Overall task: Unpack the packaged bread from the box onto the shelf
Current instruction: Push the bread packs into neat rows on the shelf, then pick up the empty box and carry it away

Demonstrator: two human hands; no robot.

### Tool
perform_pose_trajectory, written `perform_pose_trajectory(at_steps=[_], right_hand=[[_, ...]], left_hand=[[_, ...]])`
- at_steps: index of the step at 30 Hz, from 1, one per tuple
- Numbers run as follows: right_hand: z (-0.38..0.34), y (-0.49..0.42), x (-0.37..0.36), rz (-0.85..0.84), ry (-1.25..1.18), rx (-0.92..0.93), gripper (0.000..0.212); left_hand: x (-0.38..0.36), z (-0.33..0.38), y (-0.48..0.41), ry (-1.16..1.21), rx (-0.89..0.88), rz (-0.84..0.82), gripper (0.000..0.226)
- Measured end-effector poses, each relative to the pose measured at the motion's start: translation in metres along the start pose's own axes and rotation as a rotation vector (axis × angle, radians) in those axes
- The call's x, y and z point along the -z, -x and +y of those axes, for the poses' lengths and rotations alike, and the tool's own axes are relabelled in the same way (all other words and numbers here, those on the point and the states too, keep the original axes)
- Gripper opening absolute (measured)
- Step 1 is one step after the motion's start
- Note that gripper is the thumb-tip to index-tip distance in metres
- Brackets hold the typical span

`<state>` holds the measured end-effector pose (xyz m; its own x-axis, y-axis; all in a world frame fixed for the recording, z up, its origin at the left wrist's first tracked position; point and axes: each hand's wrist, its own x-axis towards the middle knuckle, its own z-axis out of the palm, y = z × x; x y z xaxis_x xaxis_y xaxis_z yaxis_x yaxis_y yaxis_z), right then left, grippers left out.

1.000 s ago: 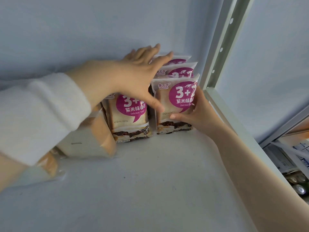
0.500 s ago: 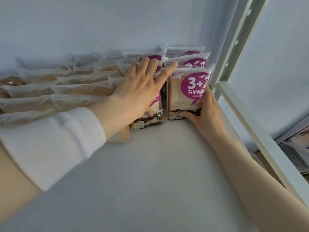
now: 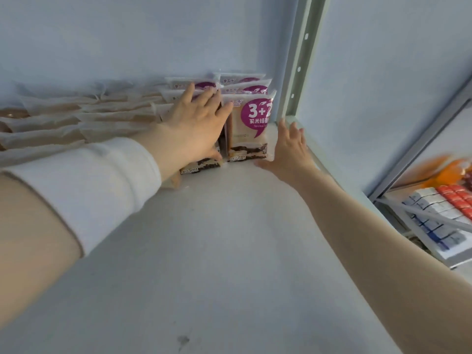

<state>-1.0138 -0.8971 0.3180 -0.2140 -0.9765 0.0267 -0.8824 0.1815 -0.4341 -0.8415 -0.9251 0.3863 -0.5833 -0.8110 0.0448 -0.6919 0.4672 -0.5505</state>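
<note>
Two rows of purple-labelled bread packets stand upright in the back right corner of the white shelf, one behind another, close against the rear wall and just beside the perforated metal post. The left hand, reaching out of a white sleeve, lies flat with straight, slightly spread fingers against the face of the front left packet, hiding most of its label; it grips nothing. The right hand is open too, fingers spread and pointing toward the post, its palm turned to the right edge of the front right packet and its thumb by that packet's lower corner; whether it actually touches the wrapper is unclear. Left of the rows, pale wrapped packets lie in overlapping lines along the wall. Beyond the shelf's right edge, lower down, sit blue-and-white and red boxes, partly blurred.
</note>
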Motion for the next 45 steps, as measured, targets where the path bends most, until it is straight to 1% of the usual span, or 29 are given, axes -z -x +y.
perform_pose_trajectory(at_steps=[3, 5, 7, 9, 10, 12, 14, 16, 20, 23, 24, 26, 28, 29, 31, 34, 37, 40, 43, 45], right_hand=[[-0.016, 0.042, 0.010, -0.030, 0.212, -0.022, 0.093], [-0.026, 0.075, 0.013, -0.036, 0.275, -0.047, 0.083], [-0.035, 0.112, 0.011, -0.075, 0.313, -0.083, 0.078], [-0.042, 0.148, 0.008, -0.115, 0.342, -0.111, 0.075], [-0.044, 0.167, 0.006, -0.134, 0.351, -0.122, 0.074], [-0.044, 0.204, 0.005, -0.153, 0.358, -0.144, 0.073], [-0.041, 0.237, 0.010, -0.172, 0.362, -0.168, 0.072], [-0.033, 0.267, 0.016, -0.194, 0.349, -0.188, 0.072], [-0.005, 0.330, 0.033, -0.235, 0.342, -0.222, 0.069], [0.031, 0.388, 0.051, -0.254, 0.320, -0.271, 0.066], [0.052, 0.415, 0.057, -0.269, 0.297, -0.301, 0.064], [0.084, 0.456, 0.059, -0.322, 0.281, -0.345, 0.061], [0.138, 0.518, 0.061, -0.387, 0.235, -0.496, 0.061], [0.167, 0.549, 0.057, -0.428, 0.210, -0.572, 0.061], [0.222, 0.606, 0.044, -0.503, 0.187, -0.717, 0.063], [0.284, 0.664, 0.018, -0.602, 0.128, -0.885, 0.066], [0.336, 0.690, -0.009, -0.653, 0.045, -0.973, 0.062], [0.385, 0.695, -0.031, -0.658, -0.054, -1.061, 0.059], [0.434, 0.694, -0.059, -0.632, -0.134, -1.187, 0.057], [0.461, 0.696, -0.078, -0.664, -0.199, -1.272, 0.055]], left_hand=[[0.005, 0.006, 0.028, -0.033, -0.022, 0.029, 0.088], [0.008, 0.012, 0.052, 0.050, -0.041, -0.001, 0.080], [0.008, 0.021, 0.081, 0.126, -0.074, -0.034, 0.073], [0.010, 0.029, 0.112, 0.181, -0.121, -0.108, 0.068], [0.012, 0.033, 0.128, 0.205, -0.141, -0.184, 0.066], [0.018, 0.043, 0.153, 0.223, -0.170, -0.338, 0.066], [0.027, 0.054, 0.172, 0.228, -0.202, -0.427, 0.068], [0.036, 0.067, 0.185, 0.231, -0.248, -0.472, 0.071], [0.071, 0.115, 0.205, 0.210, -0.377, -0.470, 0.077], [0.105, 0.176, 0.217, 0.243, -0.514, -0.465, 0.084], [0.117, 0.208, 0.222, 0.263, -0.576, -0.464, 0.087], [0.129, 0.255, 0.234, 0.297, -0.678, -0.475, 0.083], [0.139, 0.324, 0.251, 0.279, -0.783, -0.506, 0.075], [0.141, 0.360, 0.261, 0.269, -0.821, -0.533, 0.076], [0.139, 0.427, 0.280, 0.254, -0.870, -0.588, 0.081], [0.116, 0.506, 0.299, 0.218, -0.929, -0.670, 0.072], [0.085, 0.564, 0.304, 0.165, -0.978, -0.746, 0.067], [0.062, 0.611, 0.284, 0.109, -0.996, -0.764, 0.066], [0.043, 0.661, 0.251, 0.132, -0.994, -0.775, 0.059], [0.029, 0.691, 0.232, 0.153, -0.988, -0.788, 0.055]])
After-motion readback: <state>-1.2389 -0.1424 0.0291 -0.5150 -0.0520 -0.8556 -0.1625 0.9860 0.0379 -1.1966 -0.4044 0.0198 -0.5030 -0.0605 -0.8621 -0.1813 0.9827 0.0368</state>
